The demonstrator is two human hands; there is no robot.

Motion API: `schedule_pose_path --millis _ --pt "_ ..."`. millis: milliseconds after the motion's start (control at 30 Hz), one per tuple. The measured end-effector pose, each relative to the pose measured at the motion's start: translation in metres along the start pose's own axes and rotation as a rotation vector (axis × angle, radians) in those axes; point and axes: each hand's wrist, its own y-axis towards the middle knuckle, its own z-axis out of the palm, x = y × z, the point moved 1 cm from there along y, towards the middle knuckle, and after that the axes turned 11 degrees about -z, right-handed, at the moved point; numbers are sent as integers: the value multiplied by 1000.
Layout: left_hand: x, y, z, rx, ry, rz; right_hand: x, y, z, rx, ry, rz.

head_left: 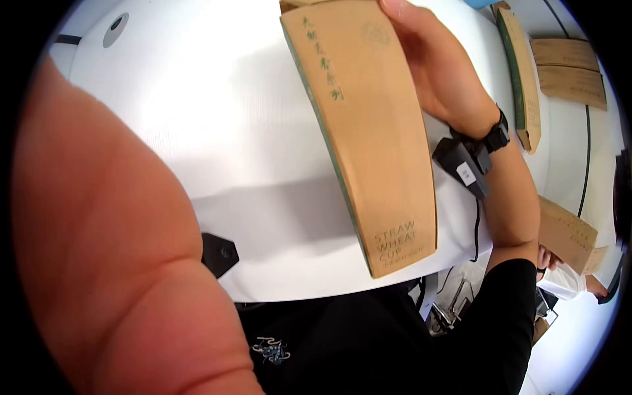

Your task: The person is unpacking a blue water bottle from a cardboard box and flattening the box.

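Note:
A long brown cardboard box point(368, 138) printed "STRAW WHEAT CUP" is raised over the white table, tilted, with a green side along its left edge. My right hand point(428, 59) grips its upper right edge; the box hides most of the fingers. A black band and a black device point(464, 168) with a white label are at the right wrist. Very close to the camera, my left hand point(125, 250) fills the left side, its fingers out of sight. Beside it on the table lies a black hexagonal piece point(219, 255).
The white table point(158, 138) has a round grommet point(116, 30) at the far left. More cardboard boxes point(520, 79) point(569, 69) lie at right. Another person's hand point(548, 258) is by a box point(566, 234) at lower right.

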Motion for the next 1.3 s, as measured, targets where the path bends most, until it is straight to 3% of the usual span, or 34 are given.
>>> schedule_pose_path --millis 133,233,300,433,533,600,1300 --pt "6 0 6 -5 -15 3 -1 4 -11 57 11 -15" --pt "6 -2 9 5 -22 14 -1 2 -4 -34 25 -31" --pt "1 0 6 7 -13 0 2 3 -4 66 9 -42" --pt "2 -15 11 8 -13 11 -10 -16 -3 42 16 -18" --pt "3 -21 17 22 -7 20 -11 -22 -2 175 172 -51" --pt "-2 -19 15 31 2 8 -14 -18 6 24 44 -37" --pt "-31 -7 -21 30 70 21 7 -9 8 31 -17 -31"
